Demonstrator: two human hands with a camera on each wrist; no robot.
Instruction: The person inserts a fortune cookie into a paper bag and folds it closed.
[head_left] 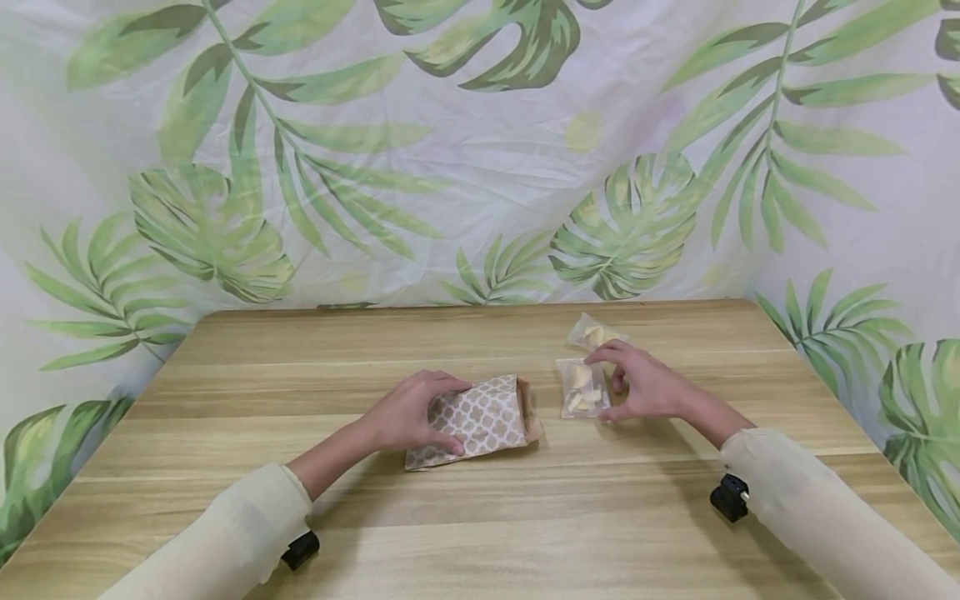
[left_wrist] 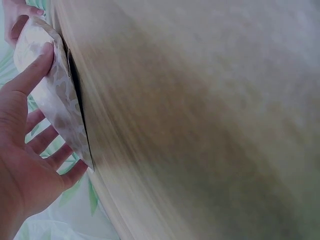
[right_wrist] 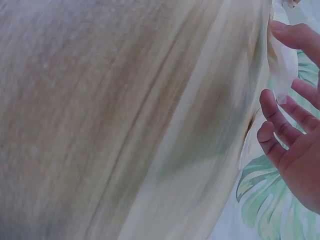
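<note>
Hands are both at work on the wooden table [head_left: 300, 533]. Left hand [head_left: 408, 414] rests on a patterned paper bag [head_left: 480, 421] lying flat at the table's middle, mouth turned right; fingers lie loosely curved over it, thumb at its near edge. Right hand [head_left: 647, 385] touches the nearer of 2 clear packets [head_left: 583, 389], fingertips and thumb closing round its edge; a firm pinch cannot be confirmed. The second packet [head_left: 592, 333] lies just behind, untouched. Judgement: packing has barely begun. Neither packet is inside the bag; both remain to go in.
</note>
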